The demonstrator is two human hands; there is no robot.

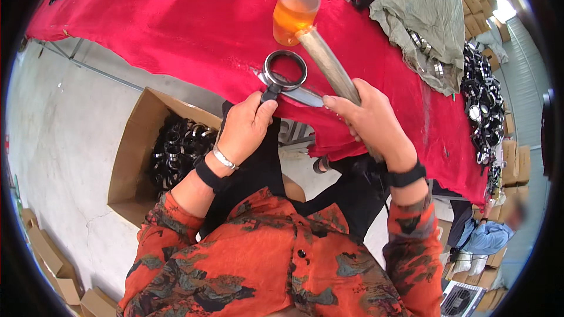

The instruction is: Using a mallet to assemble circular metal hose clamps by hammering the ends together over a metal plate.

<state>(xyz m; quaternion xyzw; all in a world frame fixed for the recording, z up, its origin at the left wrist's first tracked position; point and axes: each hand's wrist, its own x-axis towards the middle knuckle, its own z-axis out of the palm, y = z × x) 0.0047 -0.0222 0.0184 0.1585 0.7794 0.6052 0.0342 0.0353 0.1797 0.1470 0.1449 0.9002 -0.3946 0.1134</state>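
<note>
My left hand point(244, 128) is closed round the short black tab of a ring-shaped metal and black part point(271, 91), its round opening turned upward over the red cloth. My right hand point(376, 118) grips the pale wooden handle of a mallet point(329, 61). The mallet's translucent orange head points away from me, beyond the ring and to its right. Below the ring, a flat grey strip point(305, 97) lies along the near table edge and reaches toward my right fingers. Whether those fingers touch the strip, I cannot tell.
A red cloth point(194, 29) covers the table. Left of my legs stands a cardboard box point(130, 158) with many black and metal ring parts point(179, 147). A grey-green sheet point(411, 6) lies at the far right, near more piled parts point(483, 100). Another person point(490, 236) is at the right.
</note>
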